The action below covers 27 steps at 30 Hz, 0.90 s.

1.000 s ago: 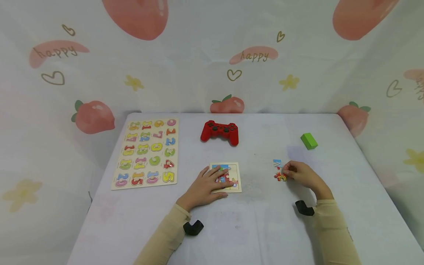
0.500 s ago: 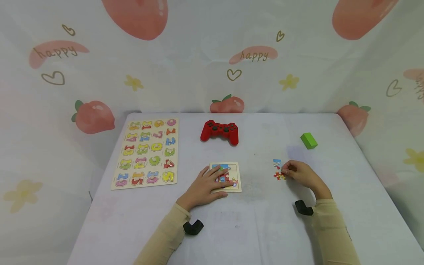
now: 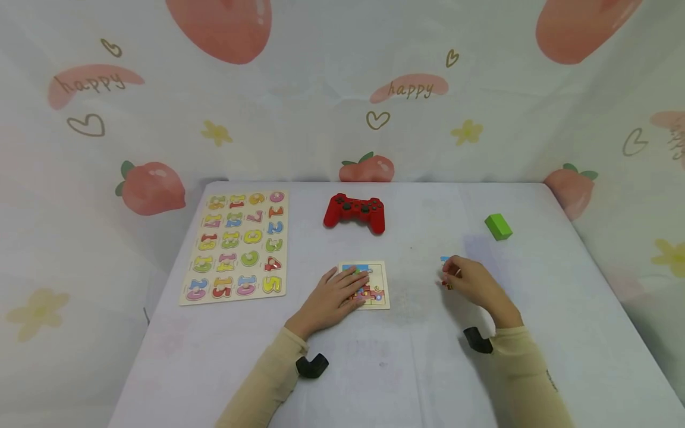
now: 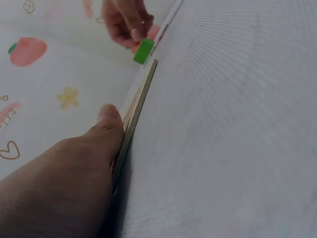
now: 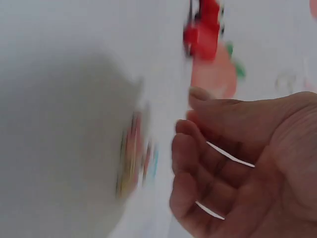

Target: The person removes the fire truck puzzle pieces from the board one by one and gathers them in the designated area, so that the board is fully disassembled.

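Note:
My left hand [image 3: 329, 299] lies flat over a small square wooden jigsaw puzzle [image 3: 381, 279], covering its left part with the fingers close together. In the left wrist view its thumb [image 4: 110, 116] rests along the puzzle's edge. My right hand [image 3: 473, 286] hovers over loose jigsaw pieces on the right side of the table, its fingers loosely curled. No piece shows between the thumb and fingertips of the right hand [image 5: 233, 153] in the right wrist view. Below it, two blurred jigsaw pieces [image 5: 130, 158] lie on the cloth; in the head view the hand mostly hides them.
A wooden number board [image 3: 235, 246] lies at the left of the white-covered table. Behind the puzzle is a red game controller [image 3: 355, 214]. A green block [image 3: 498, 226] sits at the back right. The patterned backdrop [image 3: 299, 107] stands behind the table.
My right hand has moved left and up over the loose pieces, now covering most of them. The left hand's fingers have drawn closer together on the puzzle.

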Motion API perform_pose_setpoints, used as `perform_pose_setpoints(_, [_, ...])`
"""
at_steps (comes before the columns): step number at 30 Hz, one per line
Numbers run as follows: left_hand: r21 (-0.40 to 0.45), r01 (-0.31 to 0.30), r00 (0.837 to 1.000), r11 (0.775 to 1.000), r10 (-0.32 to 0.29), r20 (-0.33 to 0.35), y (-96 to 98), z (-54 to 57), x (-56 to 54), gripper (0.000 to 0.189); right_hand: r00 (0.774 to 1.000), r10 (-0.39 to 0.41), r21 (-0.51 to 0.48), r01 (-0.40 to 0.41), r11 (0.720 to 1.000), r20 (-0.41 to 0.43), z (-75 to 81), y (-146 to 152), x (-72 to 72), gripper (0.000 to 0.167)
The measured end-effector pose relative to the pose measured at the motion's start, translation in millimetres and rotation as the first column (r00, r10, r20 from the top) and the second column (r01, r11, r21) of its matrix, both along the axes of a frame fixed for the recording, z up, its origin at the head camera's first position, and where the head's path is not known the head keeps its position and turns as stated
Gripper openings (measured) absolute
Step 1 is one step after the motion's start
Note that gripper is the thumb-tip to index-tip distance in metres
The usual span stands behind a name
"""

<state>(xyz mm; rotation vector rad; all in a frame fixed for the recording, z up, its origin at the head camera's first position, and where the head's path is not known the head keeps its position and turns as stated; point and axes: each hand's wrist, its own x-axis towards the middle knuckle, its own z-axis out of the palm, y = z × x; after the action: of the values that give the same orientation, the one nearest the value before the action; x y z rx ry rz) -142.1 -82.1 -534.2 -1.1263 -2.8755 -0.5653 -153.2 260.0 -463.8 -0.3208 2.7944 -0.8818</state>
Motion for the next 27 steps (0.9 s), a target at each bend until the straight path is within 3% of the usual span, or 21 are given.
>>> perform_pose_setpoints(4, [-0.009,-0.008,1.000,1.000,0.007,-0.016,1.4,-1.9,-0.1,0.055,0.997,0.054,-0.008,-0.054,0.998,-0.049,-2.7,-45,11.2,0.015])
perform_pose_setpoints(8, [0.003,-0.005,0.999,1.000,0.005,-0.033,3.7,-2.8,-0.1,0.053,0.991,0.131,-0.024,-0.132,0.991,-0.026,-9.2,-86,25.0,0.025])
perform_pose_setpoints(11, [0.003,-0.012,0.999,1.000,0.012,-0.034,4.7,-2.2,0.2,0.053,0.989,0.144,0.000,-0.144,0.990,-0.038,-15.0,-104,30.2,0.029])
perform_pose_setpoints(17, [-0.006,-0.022,1.000,1.000,0.022,-0.015,4.2,-1.2,0.4,0.053,0.996,0.080,0.030,-0.079,0.996,-0.028,-21.0,-115,30.3,0.027])
perform_pose_setpoints(27, [0.061,-0.074,0.996,0.995,0.077,-0.050,5.8,-3.7,0.3,0.047,0.995,0.090,-0.019,-0.090,0.996,-0.031,-23.9,-117,25.0,0.022])
